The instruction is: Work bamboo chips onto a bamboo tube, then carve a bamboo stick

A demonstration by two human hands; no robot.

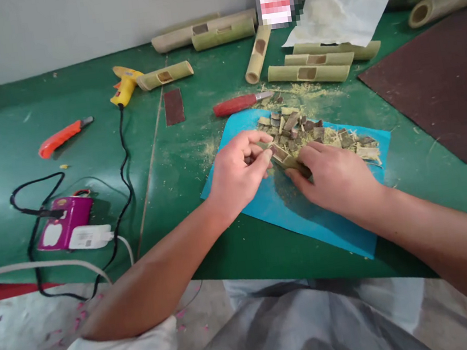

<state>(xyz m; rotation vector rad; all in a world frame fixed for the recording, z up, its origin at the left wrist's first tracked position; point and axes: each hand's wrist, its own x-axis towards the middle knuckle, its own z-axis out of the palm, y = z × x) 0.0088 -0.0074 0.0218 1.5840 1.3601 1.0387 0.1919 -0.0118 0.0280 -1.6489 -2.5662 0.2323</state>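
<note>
A short bamboo tube (286,159) with a rectangular opening cut in its upper side lies slantwise between my hands, over a blue sheet (307,211). My right hand (341,175) wraps its near right end. The thumb and fingers of my left hand (241,165) close on its far left end, beside the opening. Something brown shows in that opening; whether it is a separate piece, I cannot tell. Just beyond my hands, bamboo chips and shavings (291,124) are heaped on the blue sheet. A red-handled knife (237,104) lies past the sheet's far edge.
Several notched bamboo tubes (308,73) lie at the back, some under white paper (333,15). A brown sheet (441,90) is at right, a smaller brown strip (173,106) left. Further left are a yellow glue gun (125,87), an orange cutter (60,138) and a corded purple box (63,223).
</note>
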